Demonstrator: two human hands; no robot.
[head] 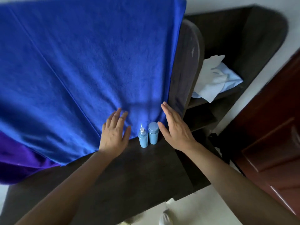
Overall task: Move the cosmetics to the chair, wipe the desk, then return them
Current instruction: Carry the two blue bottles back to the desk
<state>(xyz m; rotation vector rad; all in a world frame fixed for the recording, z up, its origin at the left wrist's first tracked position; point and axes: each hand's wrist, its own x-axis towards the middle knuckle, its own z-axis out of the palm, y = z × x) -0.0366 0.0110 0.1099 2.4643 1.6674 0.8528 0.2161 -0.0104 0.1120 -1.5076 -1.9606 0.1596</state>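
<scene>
Two light blue cosmetic bottles stand upright side by side on the dark desk [138, 172], against the hanging blue cloth. The left one is a pump bottle [143, 138] with a white nozzle. The right one is a capped bottle [153, 133] with a round lid. My left hand [113, 135] hovers just left of the pump bottle, fingers spread, holding nothing. My right hand [175, 127] is just right of the capped bottle, palm turned toward it, fingers straight, not touching it as far as I can tell.
A big blue cloth [81, 70] hangs over the back of the desk, with a purple cloth [19, 163] at its lower left. Dark shelves [227, 46] at right hold white and pale blue fabric [217, 78]. A reddish wooden door [276, 135] stands far right.
</scene>
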